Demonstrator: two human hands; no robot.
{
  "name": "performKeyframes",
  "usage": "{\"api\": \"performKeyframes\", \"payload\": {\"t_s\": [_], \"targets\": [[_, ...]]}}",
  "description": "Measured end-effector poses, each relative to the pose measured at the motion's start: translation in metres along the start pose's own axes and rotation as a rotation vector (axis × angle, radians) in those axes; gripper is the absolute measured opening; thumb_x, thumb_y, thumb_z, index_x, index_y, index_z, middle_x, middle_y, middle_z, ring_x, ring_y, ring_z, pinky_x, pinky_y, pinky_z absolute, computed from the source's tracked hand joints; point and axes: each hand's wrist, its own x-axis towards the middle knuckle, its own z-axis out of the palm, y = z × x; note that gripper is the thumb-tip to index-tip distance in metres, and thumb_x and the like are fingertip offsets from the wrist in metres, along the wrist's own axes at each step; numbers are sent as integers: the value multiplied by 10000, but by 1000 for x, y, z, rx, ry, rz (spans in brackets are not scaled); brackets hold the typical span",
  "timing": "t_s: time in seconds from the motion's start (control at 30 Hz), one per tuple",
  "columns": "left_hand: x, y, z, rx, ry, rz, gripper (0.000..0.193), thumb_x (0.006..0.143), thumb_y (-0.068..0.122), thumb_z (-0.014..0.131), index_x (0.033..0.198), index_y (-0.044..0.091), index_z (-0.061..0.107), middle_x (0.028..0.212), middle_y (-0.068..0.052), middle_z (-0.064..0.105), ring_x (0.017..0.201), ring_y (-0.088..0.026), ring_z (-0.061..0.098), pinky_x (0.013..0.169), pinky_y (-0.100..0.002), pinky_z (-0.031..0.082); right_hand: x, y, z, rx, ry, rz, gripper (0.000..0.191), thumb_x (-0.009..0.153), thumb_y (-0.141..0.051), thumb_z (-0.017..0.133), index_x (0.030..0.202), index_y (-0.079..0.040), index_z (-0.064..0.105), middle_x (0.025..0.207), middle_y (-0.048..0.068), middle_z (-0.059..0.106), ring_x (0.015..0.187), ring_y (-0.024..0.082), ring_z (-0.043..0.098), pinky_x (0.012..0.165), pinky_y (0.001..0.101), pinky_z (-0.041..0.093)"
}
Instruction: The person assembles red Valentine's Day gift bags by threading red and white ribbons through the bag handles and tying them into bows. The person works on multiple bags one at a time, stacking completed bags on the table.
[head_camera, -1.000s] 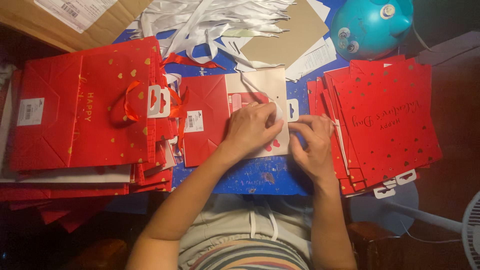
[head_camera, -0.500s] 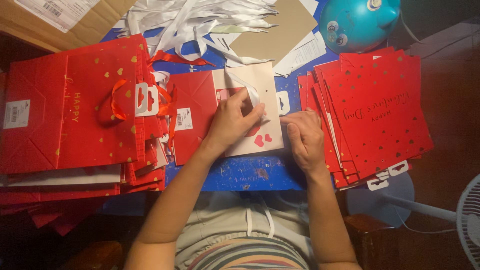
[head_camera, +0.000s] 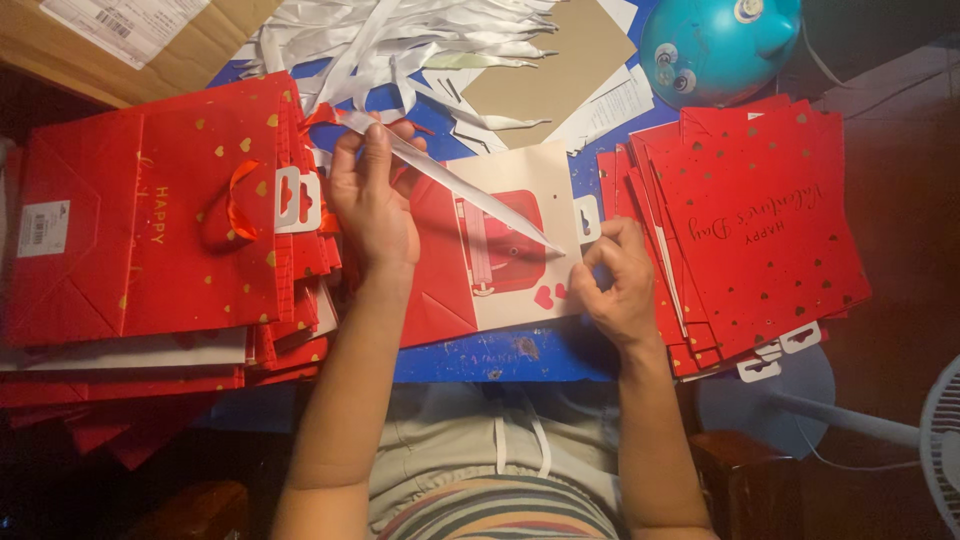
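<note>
While the ribbon (head_camera: 450, 180) is being drawn taut across the bag (head_camera: 500, 240), the left hand (head_camera: 372, 200) is pinching its upper end near the far edge of the worktop (head_camera: 500, 355), and the right hand (head_camera: 618, 280) is gripping the lower tip beside a punched hole at the bag's right edge. The bag is lying flat at the middle of the worktop, cream face up, its red fold toward the left hand.

In my judgement, the ribbon is risking a slip from the right fingertips, since only the narrow tip is being held; it could also be twisting between the hands and catching on the hole. A hard pull may be tearing the paper around that hole.

The loose ribbons (head_camera: 400, 40) are lying at the far edge, close enough to be tangling with the working strip. The left stack (head_camera: 150, 220) and right stack (head_camera: 760, 220) are crowding the bag on both sides.

Compared with half a second ago, the left hand is lifting off the bag and moving toward the far left, stretching the ribbon out; the right hand is staying at the bag's right edge.
</note>
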Motion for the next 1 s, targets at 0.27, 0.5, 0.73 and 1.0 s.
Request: {"api": "performKeyframes", "payload": {"t_s": [0.27, 0.5, 0.73, 1.0], "targets": [[12, 1, -8, 16, -8, -77, 572, 954, -63, 456, 1510, 66, 409, 1396, -136, 591, 1046, -199, 675, 861, -340, 590, -7, 2, -9, 272, 17, 12, 158, 833, -58, 629, 739, -12, 510, 1174, 143, 646, 991, 203, 614, 852, 311, 473], [8, 0, 1, 234, -84, 60, 377, 1098, 120, 569, 1462, 24, 600, 1225, -136, 727, 799, -94, 542, 658, -256, 469, -12, 16, -4, 340, 6, 71, 246, 974, -102, 623, 766, -5, 535, 1013, 107, 667, 871, 140, 581, 793, 282, 464], [-33, -5, 26, 745, -469, 322, 167, 980, 107, 750, 1140, 63, 766, 1023, -53, 767, 878, -109, 680, 762, -287, 549, -9, 18, 10, 333, 192, 316, 125, 998, -40, 716, 979, 0, 599, 1055, 121, 698, 941, 115, 651, 849, 261, 524], [-56, -6, 44, 1180, -671, 669, 70, 880, 90, 755, 931, 91, 706, 866, -45, 669, 830, -247, 672, 689, -380, 537, 0, -3, 7, 435, 76, 277, 484, 950, 0, 692, 1413, 35, 553, 1283, 143, 704, 1175, 150, 680, 1022, 287, 537]]}}
